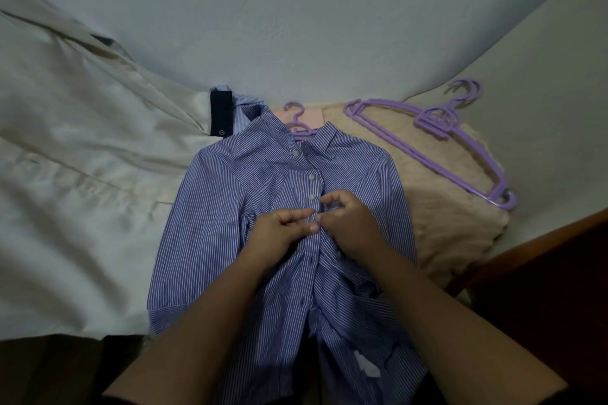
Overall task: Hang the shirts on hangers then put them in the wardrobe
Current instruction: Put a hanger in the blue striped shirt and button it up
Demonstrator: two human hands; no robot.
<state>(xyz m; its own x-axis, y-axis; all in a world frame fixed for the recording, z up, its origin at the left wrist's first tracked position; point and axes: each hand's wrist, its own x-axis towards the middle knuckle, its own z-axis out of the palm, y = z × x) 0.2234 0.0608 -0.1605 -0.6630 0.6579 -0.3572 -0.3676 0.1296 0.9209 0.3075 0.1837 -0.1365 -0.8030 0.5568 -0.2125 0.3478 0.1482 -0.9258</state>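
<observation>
A blue-and-white striped shirt (210,207) lies flat on the bed, collar away from me. The hook of a purple hanger (296,117) sticks out of its collar; the rest of that hanger is hidden inside. Three upper buttons are fastened. My left hand (279,233) and my right hand (348,223) meet at the button placket in the middle of the shirt. Each pinches the fabric edge by a button. Spare purple hangers (437,141) lie stacked to the right on a beige cloth.
A cream garment (82,158) is spread over the left of the bed. A black band (221,113) and a light striped garment lie behind the collar. The beige knit cloth (444,223) covers the right. A dark wooden piece (543,273) stands at the right.
</observation>
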